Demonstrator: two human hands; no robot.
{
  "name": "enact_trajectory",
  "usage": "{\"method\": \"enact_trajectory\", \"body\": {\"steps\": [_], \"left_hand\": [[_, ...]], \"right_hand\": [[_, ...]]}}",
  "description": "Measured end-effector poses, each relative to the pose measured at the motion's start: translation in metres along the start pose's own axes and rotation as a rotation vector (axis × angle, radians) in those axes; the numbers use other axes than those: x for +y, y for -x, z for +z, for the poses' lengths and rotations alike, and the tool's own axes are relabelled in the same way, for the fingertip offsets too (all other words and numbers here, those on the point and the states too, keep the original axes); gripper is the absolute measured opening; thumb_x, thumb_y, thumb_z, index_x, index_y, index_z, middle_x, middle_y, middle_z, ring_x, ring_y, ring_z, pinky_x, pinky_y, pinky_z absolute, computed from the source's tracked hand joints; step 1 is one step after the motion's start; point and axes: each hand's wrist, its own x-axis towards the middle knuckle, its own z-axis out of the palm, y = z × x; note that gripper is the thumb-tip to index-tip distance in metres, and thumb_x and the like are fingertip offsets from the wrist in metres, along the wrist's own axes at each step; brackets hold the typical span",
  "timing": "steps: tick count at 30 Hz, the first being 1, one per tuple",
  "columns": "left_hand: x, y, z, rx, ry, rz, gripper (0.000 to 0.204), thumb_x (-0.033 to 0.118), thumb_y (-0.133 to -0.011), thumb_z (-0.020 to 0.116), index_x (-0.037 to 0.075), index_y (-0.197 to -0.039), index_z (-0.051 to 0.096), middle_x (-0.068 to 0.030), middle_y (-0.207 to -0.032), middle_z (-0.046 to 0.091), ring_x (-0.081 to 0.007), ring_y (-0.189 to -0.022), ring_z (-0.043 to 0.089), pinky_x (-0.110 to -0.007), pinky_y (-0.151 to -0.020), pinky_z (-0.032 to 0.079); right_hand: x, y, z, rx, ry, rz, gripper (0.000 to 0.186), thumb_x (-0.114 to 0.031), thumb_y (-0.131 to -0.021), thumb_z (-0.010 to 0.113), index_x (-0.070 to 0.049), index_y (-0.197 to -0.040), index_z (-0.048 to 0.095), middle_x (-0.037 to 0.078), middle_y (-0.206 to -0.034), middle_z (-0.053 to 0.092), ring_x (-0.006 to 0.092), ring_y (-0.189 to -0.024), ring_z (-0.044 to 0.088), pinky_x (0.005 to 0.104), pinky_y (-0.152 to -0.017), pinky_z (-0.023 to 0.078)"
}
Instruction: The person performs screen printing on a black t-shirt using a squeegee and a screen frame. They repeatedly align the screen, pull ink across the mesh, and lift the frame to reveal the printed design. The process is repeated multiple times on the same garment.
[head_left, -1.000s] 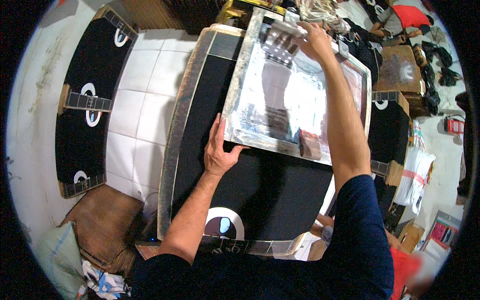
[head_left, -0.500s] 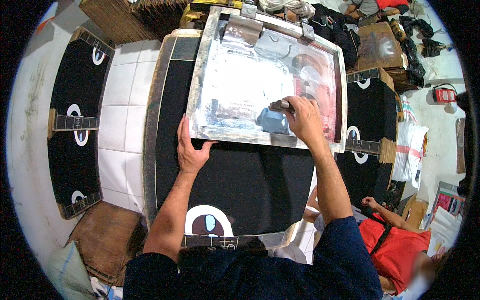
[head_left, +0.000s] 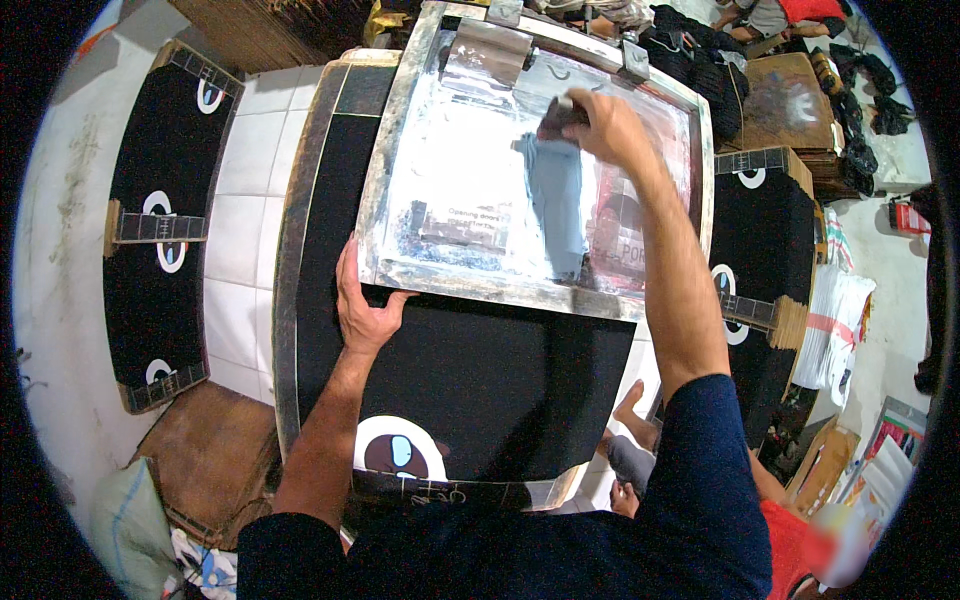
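A screen printing frame (head_left: 500, 295) lies tilted over a board covered in black cloth (head_left: 500, 390). My left hand (head_left: 368, 318) grips its near left corner, fingers along the side and thumb under the near edge. In my right hand (head_left: 612, 128), a small dark squeegee (head_left: 563, 118) is held against the mesh in the upper middle of the screen. A light-blue ink streak (head_left: 556, 200) runs down the mesh from the squeegee toward the near edge. Below the frame, the cloth bears a printed eye (head_left: 400, 450) in white, brown and light blue.
More black printed cloths on boards stand left (head_left: 160, 240) and right (head_left: 765, 230). Metal clamps (head_left: 634, 60) hold the frame's far edge. A person in a red shirt (head_left: 790, 540) is at the lower right. White folded cloth (head_left: 835, 320) hangs at the right.
My right hand has moved the squeegee away from me, up the screen, and the blue streak is longer. My left hand keeps its hold on the corner. The view has shifted slightly.
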Motion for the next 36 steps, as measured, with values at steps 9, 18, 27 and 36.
{"method": "enact_trajectory", "body": {"steps": [9, 18, 27, 36], "left_hand": [[-0.001, 0.001, -0.001, -0.008, -0.007, -0.006, 0.103, 0.03, -0.081, 0.088, 0.002, -0.158, 0.026, -0.0285, -0.155, 0.04, -0.0439, -0.143, 0.045, -0.052, -0.115, 0.044], [0.01, -0.004, -0.006, -0.003, 0.083, -0.037, 0.095, 0.013, -0.076, 0.09, 0.009, -0.155, 0.037, -0.0279, -0.155, 0.041, -0.0435, -0.142, 0.046, -0.05, -0.113, 0.047], [0.113, -0.117, -0.08, 0.318, 0.308, 0.092, 0.092, 0.014, -0.073, 0.093, 0.0, -0.15, 0.044, -0.0256, -0.142, 0.057, -0.0377, -0.129, 0.059, -0.044, -0.106, 0.051], [-0.117, -0.033, -0.143, 0.088, 0.382, -0.382, 0.049, 0.014, -0.094, 0.072, -0.003, -0.138, 0.057, -0.0218, -0.123, 0.071, -0.0307, -0.109, 0.071, -0.041, -0.093, 0.055]], "right_hand": [[-0.069, 0.1, 0.017, 0.181, -0.039, 0.11, 0.027, -0.006, -0.074, 0.077, -0.009, -0.099, 0.07, 0.011, -0.096, 0.072, 0.0376, -0.095, 0.064, 0.0502, -0.079, 0.048], [-0.149, 0.209, 0.014, 0.396, -0.047, 0.163, 0.032, -0.001, -0.077, 0.071, -0.011, -0.107, 0.067, 0.009, -0.097, 0.065, 0.0345, -0.1, 0.061, 0.0438, -0.09, 0.045], [-0.16, 0.15, -0.108, 0.748, 0.168, 0.148, 0.031, -0.035, -0.082, 0.081, -0.009, -0.095, 0.071, 0.01, -0.085, 0.063, 0.0309, -0.075, 0.063, 0.0436, -0.07, 0.048], [-0.139, 0.061, -0.254, 0.647, 0.214, 0.429, 0.06, -0.062, -0.09, 0.063, -0.008, -0.113, 0.076, 0.018, -0.107, 0.075, 0.0373, -0.103, 0.071, 0.0474, -0.092, 0.055]]}}
